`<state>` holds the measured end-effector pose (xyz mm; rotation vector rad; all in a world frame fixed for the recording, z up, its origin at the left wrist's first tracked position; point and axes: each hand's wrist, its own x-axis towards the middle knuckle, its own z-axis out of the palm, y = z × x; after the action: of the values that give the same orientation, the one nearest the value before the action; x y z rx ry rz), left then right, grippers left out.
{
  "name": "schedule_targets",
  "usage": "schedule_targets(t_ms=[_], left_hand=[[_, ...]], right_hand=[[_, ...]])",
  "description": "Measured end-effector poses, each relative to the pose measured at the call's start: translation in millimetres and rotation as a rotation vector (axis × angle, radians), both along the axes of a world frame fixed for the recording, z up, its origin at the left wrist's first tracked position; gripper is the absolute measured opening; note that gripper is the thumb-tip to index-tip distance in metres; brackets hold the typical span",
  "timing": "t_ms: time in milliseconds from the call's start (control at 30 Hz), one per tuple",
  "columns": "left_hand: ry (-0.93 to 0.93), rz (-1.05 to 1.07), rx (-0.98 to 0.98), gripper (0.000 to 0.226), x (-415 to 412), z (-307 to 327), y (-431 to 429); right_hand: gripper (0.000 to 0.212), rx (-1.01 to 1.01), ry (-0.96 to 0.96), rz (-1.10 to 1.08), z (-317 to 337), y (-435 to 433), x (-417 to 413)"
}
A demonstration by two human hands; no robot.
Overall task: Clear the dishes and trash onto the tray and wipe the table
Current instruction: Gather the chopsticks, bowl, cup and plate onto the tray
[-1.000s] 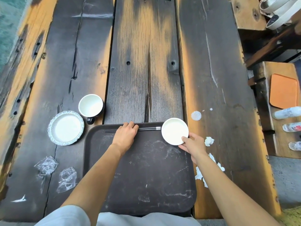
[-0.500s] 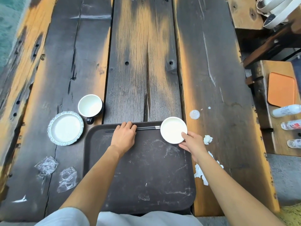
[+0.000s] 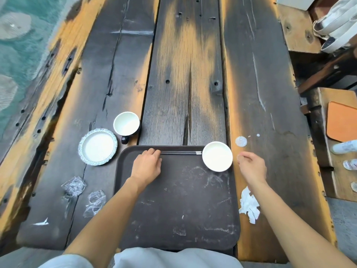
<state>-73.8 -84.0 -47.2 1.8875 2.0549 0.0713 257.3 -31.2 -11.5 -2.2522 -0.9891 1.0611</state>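
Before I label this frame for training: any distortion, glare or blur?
Head view: wide-angle bending bows the table planks outward toward the edges; soft even daylight, no hard shadows; the small white dish and the cup are washed out inside; both hands sharp, corners slightly soft.

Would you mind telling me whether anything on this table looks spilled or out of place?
Yes: a whitish spill spot sits just beyond the right hand, and torn white tissue lies beside the tray.
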Motion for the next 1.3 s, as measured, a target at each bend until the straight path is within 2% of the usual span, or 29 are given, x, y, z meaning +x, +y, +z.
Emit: schedule_targets(t_ms=[133, 333, 533, 667, 900, 1033, 1200, 1300], left_hand=[[-0.094, 0.121, 0.034, 0.022, -24.7, 7.5, -19.3], [-0.235, 0.421, 0.077, 0.021, -80.9, 14.3, -48.2], [-0.288, 0.624, 0.044, 0.014, -144.5, 21.2, -68.3], [-0.344, 0.702, 0.008, 0.020, -188.7, 19.6, -71.0], [-0.399, 0.748, -0.096, 0.041, -261.2, -2.7, -49.3], [-0.558, 0.870, -0.155, 0.040, -277.0, -21.6, -39.7], [-0.914, 1.064, -0.193, 0.025, -277.6, -33.9, -32.4], [-1.013, 1.116, -0.167, 0.007, -277.3, -37.3, -29.6]], right_hand=[[0.020, 0.066, 0.000, 0.101, 13.3, 0.5, -14.3], [0.016, 0.084, 0.160, 0.260, 18.2, 5.3, -74.0], [0.009, -0.098, 0.420, 0.437, 8.3, 0.9, -174.0], [0.009, -0.193, 0.483, 0.493, -1.4, -5.4, -238.1], [0.010, -0.266, 0.569, 0.368, -16.5, -1.9, -330.0], [0.017, -0.332, 0.631, 0.338, -19.9, 2.6, -359.8], [0.032, -0.410, 0.709, 0.279, -27.2, 7.9, -380.8], [0.020, -0.386, 0.756, 0.169, -32.3, 10.5, -386.6]])
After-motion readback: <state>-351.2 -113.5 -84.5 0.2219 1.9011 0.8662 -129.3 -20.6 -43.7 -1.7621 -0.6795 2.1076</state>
